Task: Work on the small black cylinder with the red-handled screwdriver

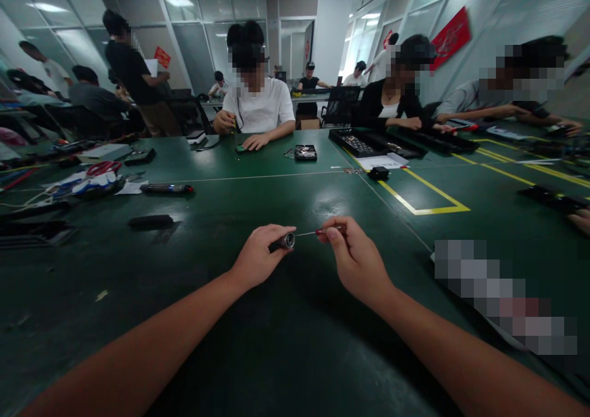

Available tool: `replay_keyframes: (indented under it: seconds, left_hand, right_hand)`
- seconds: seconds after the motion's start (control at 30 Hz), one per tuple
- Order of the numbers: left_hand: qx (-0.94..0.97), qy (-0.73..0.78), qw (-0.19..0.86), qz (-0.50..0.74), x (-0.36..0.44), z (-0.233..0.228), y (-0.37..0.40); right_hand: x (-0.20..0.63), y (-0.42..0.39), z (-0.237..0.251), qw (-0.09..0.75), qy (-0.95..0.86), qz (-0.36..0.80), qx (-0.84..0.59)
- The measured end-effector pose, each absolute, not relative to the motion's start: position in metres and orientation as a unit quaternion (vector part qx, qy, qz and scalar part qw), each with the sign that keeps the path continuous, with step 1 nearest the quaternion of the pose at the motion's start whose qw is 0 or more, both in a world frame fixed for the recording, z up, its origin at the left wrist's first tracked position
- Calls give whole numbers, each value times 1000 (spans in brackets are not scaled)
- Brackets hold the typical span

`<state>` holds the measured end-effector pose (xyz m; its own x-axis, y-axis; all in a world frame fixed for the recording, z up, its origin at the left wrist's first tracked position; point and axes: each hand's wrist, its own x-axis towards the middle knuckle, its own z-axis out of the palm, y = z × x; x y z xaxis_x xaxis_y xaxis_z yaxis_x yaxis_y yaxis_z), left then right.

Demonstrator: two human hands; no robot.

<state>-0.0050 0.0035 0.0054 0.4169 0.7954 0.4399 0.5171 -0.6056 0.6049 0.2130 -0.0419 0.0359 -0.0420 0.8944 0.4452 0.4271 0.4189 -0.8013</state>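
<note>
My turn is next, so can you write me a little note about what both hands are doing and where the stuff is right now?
Left hand: pinches a small dark cylinder with a shiny rim, held above the green table.
Right hand: grips a thin screwdriver with a reddish handle; its tip is at the cylinder's end.
Nearby: a dark flat bar lies to the left.
Done or left: cannot tell whether anything has been turned or loosened.

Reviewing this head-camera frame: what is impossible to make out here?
- Small cylindrical part: mostly wrapped by the left hand; type unclear.
- Screwdriver: handle covered by right hand fingers; tip contact too small.
- Item on table, right: pixelated.
</note>
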Motion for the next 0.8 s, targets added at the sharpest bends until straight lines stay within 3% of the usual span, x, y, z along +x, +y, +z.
replay_keyframes:
  seconds: [0.3, 0.8]
  left_hand:
    - [818, 411, 172, 365, -4, 4, 6]
    - [807, 428, 184, 363, -7, -3, 8]
  right_hand:
    - [209, -34, 28, 543, -592, 355, -478]
    - [215, -39, 33, 535, -642, 274, -476]
